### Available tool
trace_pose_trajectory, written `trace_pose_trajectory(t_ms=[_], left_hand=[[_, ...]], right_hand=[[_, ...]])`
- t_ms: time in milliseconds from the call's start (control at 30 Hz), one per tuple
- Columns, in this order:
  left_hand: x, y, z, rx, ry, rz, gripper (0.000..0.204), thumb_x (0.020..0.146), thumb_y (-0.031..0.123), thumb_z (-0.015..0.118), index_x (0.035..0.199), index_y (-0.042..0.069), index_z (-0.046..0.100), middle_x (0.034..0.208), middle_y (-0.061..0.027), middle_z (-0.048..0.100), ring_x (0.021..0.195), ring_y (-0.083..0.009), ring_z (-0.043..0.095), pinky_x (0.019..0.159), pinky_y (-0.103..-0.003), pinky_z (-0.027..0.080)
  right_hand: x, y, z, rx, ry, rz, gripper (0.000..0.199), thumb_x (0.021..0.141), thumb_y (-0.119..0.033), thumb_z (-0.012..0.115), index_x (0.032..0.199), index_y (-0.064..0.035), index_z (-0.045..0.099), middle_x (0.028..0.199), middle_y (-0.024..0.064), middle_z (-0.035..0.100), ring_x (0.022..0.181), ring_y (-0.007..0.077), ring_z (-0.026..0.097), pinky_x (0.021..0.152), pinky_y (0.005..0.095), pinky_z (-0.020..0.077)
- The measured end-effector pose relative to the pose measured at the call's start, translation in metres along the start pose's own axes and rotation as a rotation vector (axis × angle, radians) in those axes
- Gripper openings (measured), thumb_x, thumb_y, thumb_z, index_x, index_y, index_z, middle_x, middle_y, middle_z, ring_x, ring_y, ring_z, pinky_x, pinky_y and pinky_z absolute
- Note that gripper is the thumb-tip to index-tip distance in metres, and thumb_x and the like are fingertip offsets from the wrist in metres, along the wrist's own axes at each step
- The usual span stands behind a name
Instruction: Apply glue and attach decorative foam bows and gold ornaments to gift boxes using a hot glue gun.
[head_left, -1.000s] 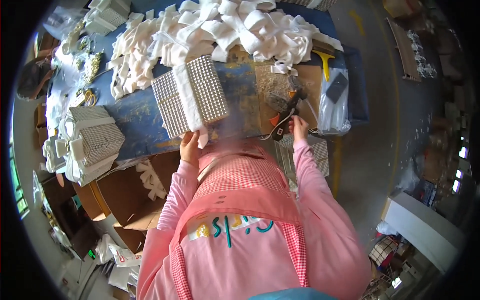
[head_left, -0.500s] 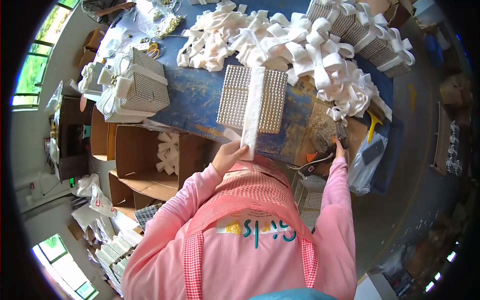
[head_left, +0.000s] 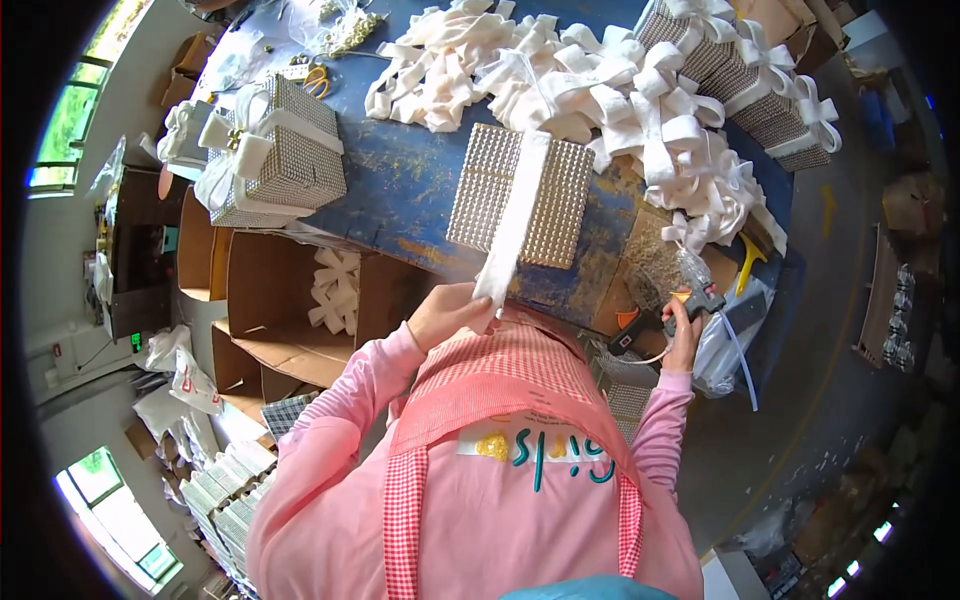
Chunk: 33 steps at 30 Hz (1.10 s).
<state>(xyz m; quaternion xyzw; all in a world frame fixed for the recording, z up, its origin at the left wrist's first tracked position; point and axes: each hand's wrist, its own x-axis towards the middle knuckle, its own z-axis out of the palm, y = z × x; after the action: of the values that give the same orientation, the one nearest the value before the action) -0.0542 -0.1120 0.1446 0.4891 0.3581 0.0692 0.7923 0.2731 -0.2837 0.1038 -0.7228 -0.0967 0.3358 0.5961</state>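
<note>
A box covered in silvery beads (head_left: 482,185) sits on the blue table in front of me. A white ribbon (head_left: 522,200) runs down over its top and past its near edge. My left hand (head_left: 450,314) is closed on the ribbon's loose end, pinching it between thumb and fingers. Off to the right, my right hand (head_left: 682,335) grips a dark glue gun (head_left: 705,298) by its handle. A pale glue stick (head_left: 742,360) sticks out of it. The gun is raised above a worn brown board (head_left: 650,235) and stays apart from the box.
White ribbon bows (head_left: 660,140) are heaped across the table's back and right. Finished beaded boxes with bows stand at left (head_left: 300,160) and back right (head_left: 745,85). A yellow-handled scraper (head_left: 750,265) lies right. Below the table edge, an open cardboard box (head_left: 270,300) holds more bows.
My right hand has lifted the glue gun off the board and turned it, so its glue stick now shows. My left hand still holds the ribbon end, now slanted further left.
</note>
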Motion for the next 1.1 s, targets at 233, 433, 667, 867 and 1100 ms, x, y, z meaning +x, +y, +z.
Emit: trace_pose_trajectory(t_ms=[233, 433, 667, 867, 1100], left_hand=[[-0.021, 0.105, -0.012, -0.016, -0.006, 0.161, 0.027, 0.089, 0.020, 0.053, 0.101, -0.003, 0.059, 0.087, -0.0017, 0.063, 0.079, -0.0061, 0.057, 0.072, -0.021, 0.045], [-0.006, 0.199, -0.014, 0.139, -0.010, 0.341, 0.037, 0.091, 0.030, 0.046, 0.106, -0.003, 0.053, 0.070, -0.0102, 0.063, 0.049, -0.0143, 0.059, 0.042, -0.022, 0.048], [0.029, 0.248, -0.020, 0.369, -0.028, 0.471, 0.040, 0.090, 0.032, 0.048, 0.111, -0.003, 0.051, 0.067, -0.0085, 0.062, 0.039, -0.0050, 0.049, 0.038, -0.013, 0.040], [0.041, 0.260, -0.026, 0.455, 0.002, 0.481, 0.044, 0.090, 0.034, 0.048, 0.116, -0.002, 0.048, 0.068, -0.0084, 0.063, 0.048, -0.0072, 0.057, 0.041, -0.015, 0.045], [0.045, 0.266, -0.025, 0.472, -0.035, 0.460, 0.043, 0.090, 0.034, 0.049, 0.115, -0.002, 0.049, 0.067, -0.0081, 0.062, 0.048, -0.0068, 0.057, 0.040, -0.014, 0.044]], right_hand=[[-0.026, -0.060, 0.041, -0.073, -0.364, -0.063, 0.025, 0.089, -0.021, 0.053, 0.105, -0.0017, 0.053, 0.070, -0.0011, 0.049, 0.064, 0.0063, 0.043, 0.059, 0.0203, 0.0342], [-0.006, -0.100, 0.083, -0.363, -0.504, -0.433, 0.024, 0.087, -0.024, 0.057, 0.100, -0.0043, 0.059, 0.077, 0.0014, 0.057, 0.069, 0.0073, 0.051, 0.063, 0.0222, 0.0399], [0.008, -0.135, 0.134, -0.461, -0.567, -0.672, 0.022, 0.084, -0.024, 0.062, 0.094, -0.0051, 0.062, 0.072, 0.0012, 0.059, 0.061, 0.0081, 0.049, 0.058, 0.0240, 0.0403], [0.016, -0.150, 0.160, -0.539, -0.469, -0.931, 0.023, 0.081, -0.027, 0.064, 0.085, -0.0046, 0.063, 0.058, 0.0049, 0.055, 0.048, 0.0146, 0.048, 0.047, 0.0276, 0.0381], [0.024, -0.154, 0.178, -0.630, -0.361, -0.961, 0.027, 0.079, -0.030, 0.066, 0.079, -0.0035, 0.062, 0.060, 0.0082, 0.057, 0.050, 0.0214, 0.053, 0.048, 0.0319, 0.0402]])
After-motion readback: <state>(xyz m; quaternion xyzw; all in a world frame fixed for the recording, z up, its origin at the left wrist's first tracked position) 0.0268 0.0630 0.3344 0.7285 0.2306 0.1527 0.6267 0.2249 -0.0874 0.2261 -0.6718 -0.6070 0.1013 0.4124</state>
